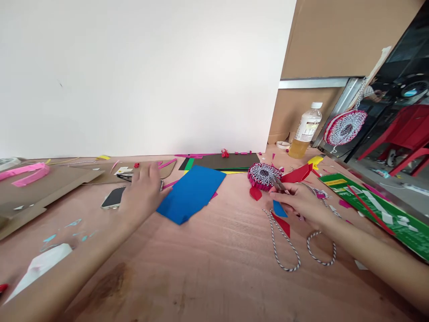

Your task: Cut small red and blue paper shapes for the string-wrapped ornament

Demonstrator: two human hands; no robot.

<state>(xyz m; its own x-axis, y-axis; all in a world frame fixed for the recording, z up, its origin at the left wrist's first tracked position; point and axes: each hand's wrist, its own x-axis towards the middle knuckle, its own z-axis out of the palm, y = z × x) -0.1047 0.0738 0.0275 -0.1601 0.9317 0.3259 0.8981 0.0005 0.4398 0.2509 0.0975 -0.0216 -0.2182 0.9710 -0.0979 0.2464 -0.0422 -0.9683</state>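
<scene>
My left hand (144, 190) reaches forward over the table with its fingers stretched out and slightly blurred, holding nothing. It hovers between a phone (113, 197) and a blue paper sheet (191, 192). My right hand (298, 203) is closed around slim metal scissors (277, 183), whose tips point at a red, black and white paper rosette (263, 175). A small blue paper scrap (279, 209) sits right under its fingers; I cannot tell whether it is held. A red scrap (282, 224) and loops of black-and-white string (284, 252) lie just in front of this hand.
Cardboard pieces (50, 183) and pink strips (25, 172) lie at the left, white paper (40, 264) at the near left. Dark and coloured sheets (228, 161) lie by the wall. A bottle (306, 129), a second rosette (345, 127) and a green mat (385, 210) are on the right.
</scene>
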